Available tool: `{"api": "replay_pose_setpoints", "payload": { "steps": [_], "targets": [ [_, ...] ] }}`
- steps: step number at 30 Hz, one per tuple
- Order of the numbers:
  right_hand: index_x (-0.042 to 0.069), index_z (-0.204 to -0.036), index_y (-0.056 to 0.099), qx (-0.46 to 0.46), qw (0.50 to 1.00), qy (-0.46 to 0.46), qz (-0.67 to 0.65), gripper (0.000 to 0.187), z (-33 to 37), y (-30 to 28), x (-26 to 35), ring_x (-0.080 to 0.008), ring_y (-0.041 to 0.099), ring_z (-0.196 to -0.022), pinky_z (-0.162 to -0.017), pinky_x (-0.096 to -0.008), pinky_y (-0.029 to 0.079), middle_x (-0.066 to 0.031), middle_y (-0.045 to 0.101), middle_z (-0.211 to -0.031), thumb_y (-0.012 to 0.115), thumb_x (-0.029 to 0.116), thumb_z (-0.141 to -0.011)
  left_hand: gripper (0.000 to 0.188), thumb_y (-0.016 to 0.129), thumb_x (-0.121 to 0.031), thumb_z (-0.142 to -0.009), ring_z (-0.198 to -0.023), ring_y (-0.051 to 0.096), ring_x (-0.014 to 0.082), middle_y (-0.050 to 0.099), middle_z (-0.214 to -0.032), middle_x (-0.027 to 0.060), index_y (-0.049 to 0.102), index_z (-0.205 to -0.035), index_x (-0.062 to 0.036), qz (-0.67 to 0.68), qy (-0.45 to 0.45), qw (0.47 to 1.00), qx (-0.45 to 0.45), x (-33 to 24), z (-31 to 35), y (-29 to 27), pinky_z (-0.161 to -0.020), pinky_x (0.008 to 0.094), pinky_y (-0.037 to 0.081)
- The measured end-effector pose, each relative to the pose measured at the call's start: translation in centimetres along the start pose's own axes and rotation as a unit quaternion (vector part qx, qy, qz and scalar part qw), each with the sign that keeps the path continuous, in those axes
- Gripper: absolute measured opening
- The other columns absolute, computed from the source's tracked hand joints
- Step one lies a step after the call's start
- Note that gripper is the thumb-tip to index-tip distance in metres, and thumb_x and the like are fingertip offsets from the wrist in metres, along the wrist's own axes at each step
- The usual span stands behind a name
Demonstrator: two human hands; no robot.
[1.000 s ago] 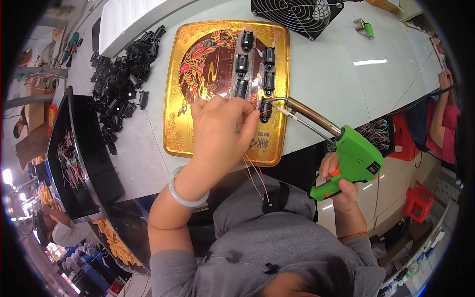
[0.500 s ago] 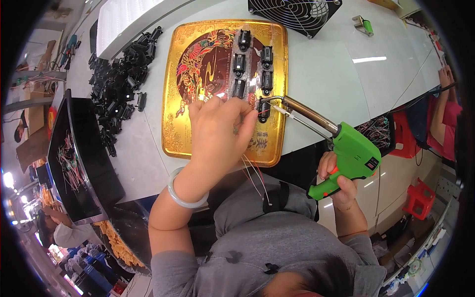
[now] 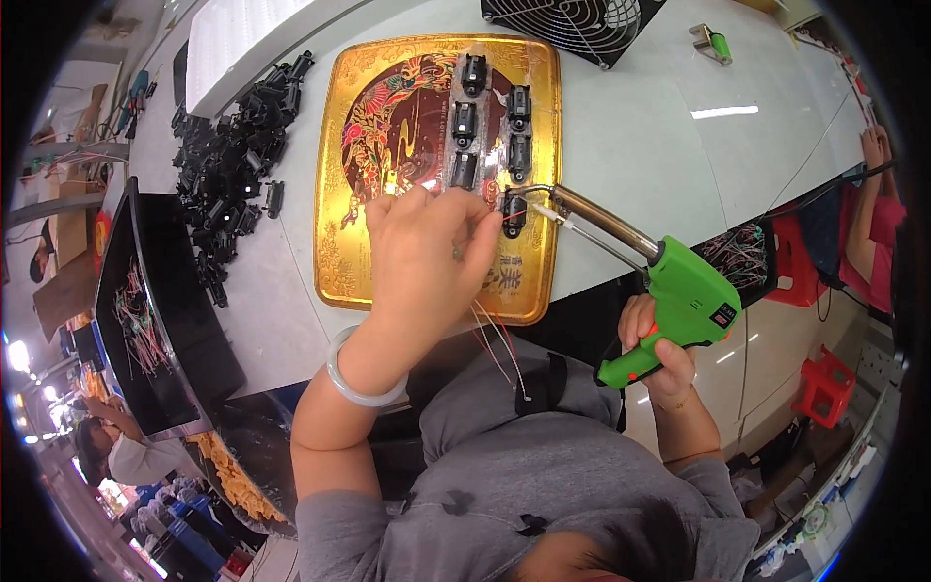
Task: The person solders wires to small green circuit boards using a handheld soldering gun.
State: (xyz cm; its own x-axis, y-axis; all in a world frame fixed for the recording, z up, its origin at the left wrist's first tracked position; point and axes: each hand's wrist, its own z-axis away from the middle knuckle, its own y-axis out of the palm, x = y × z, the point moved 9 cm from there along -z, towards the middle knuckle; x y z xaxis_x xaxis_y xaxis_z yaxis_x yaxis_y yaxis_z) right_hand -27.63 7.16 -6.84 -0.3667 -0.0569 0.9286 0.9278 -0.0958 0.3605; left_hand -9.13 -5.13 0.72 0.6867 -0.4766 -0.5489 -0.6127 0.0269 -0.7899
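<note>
My right hand (image 3: 662, 354) grips the handle of a green soldering gun (image 3: 693, 299). Its thin bent tip reaches the upper end of the nearest small black plastic part (image 3: 514, 215) in the right-hand row. My left hand (image 3: 427, 247) is closed in a pinch on thin red and white wires (image 3: 504, 341), whose tails hang below toward my lap. A red wire end shows between its fingertips and that black part. Several such parts sit in two rows on clear tape over a gold decorated tin lid (image 3: 339, 276). My left hand hides the lid's lower middle.
Left of the lid lies a heap of black parts (image 3: 233, 160) beside a white foam tray (image 3: 247, 58). A black bin (image 3: 179, 320) at far left holds wires; more wires (image 3: 732, 252) lie right. A fan (image 3: 577, 24) stands behind; a red stool (image 3: 824, 388) is right.
Very little differs. The lid and soldering gun appear slightly further left and up in the picture; the tip stays at the same black part, and both hands keep their grip.
</note>
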Motion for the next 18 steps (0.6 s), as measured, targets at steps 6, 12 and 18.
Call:
{"api": "replay_pose_setpoints", "payload": {
  "steps": [6,12,18],
  "targets": [
    [0.004,-0.075,0.046,0.007,1.0,0.003,-0.002,0.031,0.1,0.0,-0.4,-0.0146,0.04,-0.06,-0.052,-0.0248,0.032,-0.0063,0.046,-0.065,0.054,0.035,-0.073,0.008,0.066,-0.013,-0.071,-0.058,0.047,0.0172,0.05,-0.055,-0.0021,0.059,-0.068,-0.0113,-0.003,-0.003,1.0,0.002,0.0,-0.1,0.0,-0.066,0.0331,0.031],
    [0.004,-0.076,0.047,0.011,1.0,-0.009,0.018,0.031,0.2,0.0,-0.4,-0.0152,0.04,-0.061,-0.053,-0.0251,0.033,-0.0071,0.046,-0.066,0.054,0.034,-0.074,0.008,0.066,-0.013,-0.071,-0.058,0.047,0.0172,0.051,-0.055,-0.0022,0.059,-0.068,-0.0111,0.0,-0.004,1.0,0.001,0.0,-0.1,0.0,-0.066,0.0328,0.031],
    [0.001,-0.088,0.05,-0.03,0.999,-0.039,-0.01,0.043,0.5,-0.9,0.7,-0.0174,0.043,-0.065,-0.055,-0.0254,0.036,-0.0114,0.049,-0.076,0.056,0.039,-0.071,0.008,0.066,-0.013,-0.072,-0.057,0.047,0.0169,0.052,-0.055,-0.0024,0.059,-0.069,-0.0109,0.0,-0.008,1.0,0.006,0.0,-0.1,0.0,-0.066,0.0327,0.031]
  ]
}}
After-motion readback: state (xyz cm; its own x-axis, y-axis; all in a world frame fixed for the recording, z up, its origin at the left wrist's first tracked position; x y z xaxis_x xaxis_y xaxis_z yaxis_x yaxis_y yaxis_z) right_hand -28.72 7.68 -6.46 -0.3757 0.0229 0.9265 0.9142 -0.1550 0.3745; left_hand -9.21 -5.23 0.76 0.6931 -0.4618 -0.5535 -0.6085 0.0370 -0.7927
